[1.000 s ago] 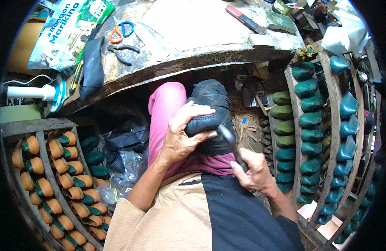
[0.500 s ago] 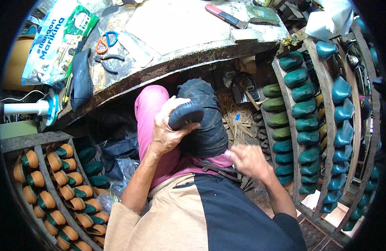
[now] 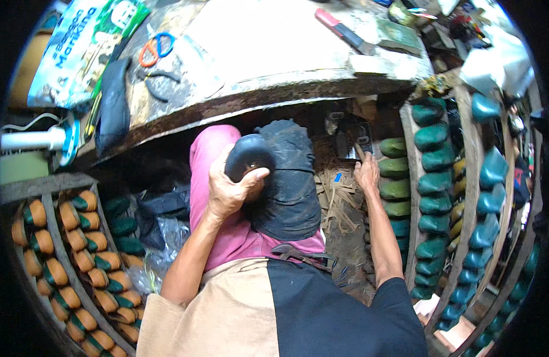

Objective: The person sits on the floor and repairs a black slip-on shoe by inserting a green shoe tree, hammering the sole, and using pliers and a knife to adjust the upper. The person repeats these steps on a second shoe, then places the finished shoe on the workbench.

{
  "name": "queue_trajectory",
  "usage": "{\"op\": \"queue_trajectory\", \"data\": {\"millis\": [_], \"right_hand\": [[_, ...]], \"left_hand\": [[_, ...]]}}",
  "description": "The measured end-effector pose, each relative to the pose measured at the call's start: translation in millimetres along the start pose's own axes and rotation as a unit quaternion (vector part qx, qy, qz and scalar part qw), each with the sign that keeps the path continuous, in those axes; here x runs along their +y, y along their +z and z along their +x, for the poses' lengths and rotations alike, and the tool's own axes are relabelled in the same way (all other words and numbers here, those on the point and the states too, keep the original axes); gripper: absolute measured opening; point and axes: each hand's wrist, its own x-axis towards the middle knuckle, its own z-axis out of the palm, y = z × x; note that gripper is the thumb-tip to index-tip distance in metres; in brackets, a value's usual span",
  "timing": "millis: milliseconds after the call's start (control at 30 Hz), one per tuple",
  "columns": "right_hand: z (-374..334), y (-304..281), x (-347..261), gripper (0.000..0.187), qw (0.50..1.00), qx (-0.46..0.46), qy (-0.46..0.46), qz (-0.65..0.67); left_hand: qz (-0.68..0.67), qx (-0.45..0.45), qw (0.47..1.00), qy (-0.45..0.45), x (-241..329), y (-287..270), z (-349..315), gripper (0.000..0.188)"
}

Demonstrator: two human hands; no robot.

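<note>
Black shoe (image 3: 249,154) sits in the left hand (image 3: 225,194), pinched low; whether the right hand (image 3: 366,174) grips is unclear.

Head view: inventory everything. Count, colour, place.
Bench: 1, grey, top
Shoe: 1, black, centre
Wooden handle: 1, brown, centre right
Pincers: 1, dark, lower centre
Scissors: 1, orange and blue, bench left
Pliers: 1, black, bench left
Pouch: 1, black, bench left
Printed bag: 1, multicoloured, upper left
Flat tool: 1, red and black, bench right
Blocks: 2, green and white, bench right
Tan shoes: many, tan and green, left
Lasts: many, green, teal, olive, right
Racks: several, grey, both sides
Strips: many, tan, centre right
Plastic: some, clear, left
Cloth: 1, black, right of shoe
Shirt: 1, tan and black, bottom
Left hand: 1, bare, around shoe
Right hand: 1, bare, at wooden handle
</note>
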Motion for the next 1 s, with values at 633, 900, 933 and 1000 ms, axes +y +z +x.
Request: {"op": "queue_trajectory", "data": {"millis": [633, 900, 933, 1000], "right_hand": [[92, 70, 30, 0.038, 0.996, -0.063, -0.004, -0.061], [63, 50, -2, 0.027, 0.994, 0.036, 0.001, 0.102], [48, 36, -13, 0.03, 0.987, 0.03, 0.029, 0.153], [18, 4, -41, 0.038, 0.956, 0.056, 0.027, 0.286]], "left_hand": [[0.04, -0.019, 0.998, -0.033, -4, -6, -2, 0.078], [-0.019, -0.013, 0.999, -0.036, 10, -2, -4, 0.075], [-0.04, -0.014, 0.997, -0.064, 17, -1, -4, 0.072], [0.003, -0.042, 0.997, -0.072, 34, -5, -4, 0.065]]}}
